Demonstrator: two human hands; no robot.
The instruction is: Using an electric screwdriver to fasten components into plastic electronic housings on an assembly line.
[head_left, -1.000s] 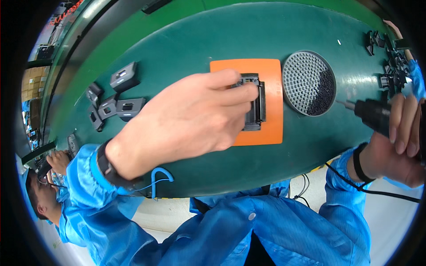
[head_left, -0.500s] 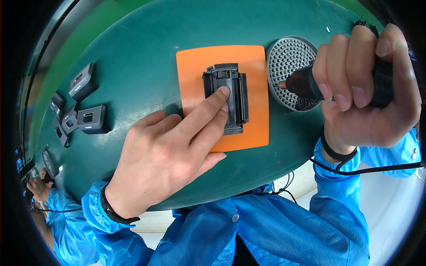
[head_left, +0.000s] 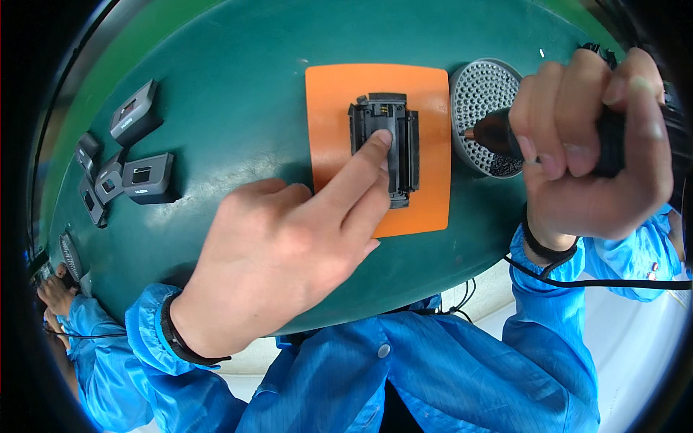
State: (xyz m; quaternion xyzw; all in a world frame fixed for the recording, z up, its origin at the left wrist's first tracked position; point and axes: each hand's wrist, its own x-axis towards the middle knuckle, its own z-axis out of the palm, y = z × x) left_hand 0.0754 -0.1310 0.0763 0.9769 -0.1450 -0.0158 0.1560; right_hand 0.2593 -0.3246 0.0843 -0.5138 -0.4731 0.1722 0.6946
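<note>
On an orange mat [head_left: 336,144] lies a black plastic housing part [head_left: 402,193] with small gold contacts near its far end. My left hand [head_left: 278,249] rests on it from the near left, the index fingertip pressed on its middle and the fingers stretched out. My right hand [head_left: 588,144] is wrapped round a black electric screwdriver [head_left: 498,135], whose coppery tip points left. That tip appears over a round grey screw tray [head_left: 482,94] full of holes; whether it touches cannot be made out. Dark screws [head_left: 503,166] gather at the tray's near right.
Several grey-and-black square housings [head_left: 146,177] stand at the left of the green table [head_left: 238,94]. A black cable [head_left: 613,283] runs off right below my right wrist. Another person's hand [head_left: 56,292] works at the far left edge. A small white piece [head_left: 542,53] lies behind the tray.
The view has turned slightly, so the mat, part and tray sit farther right in the picture. My left fingers still press the part, and my right hand still grips the screwdriver.
</note>
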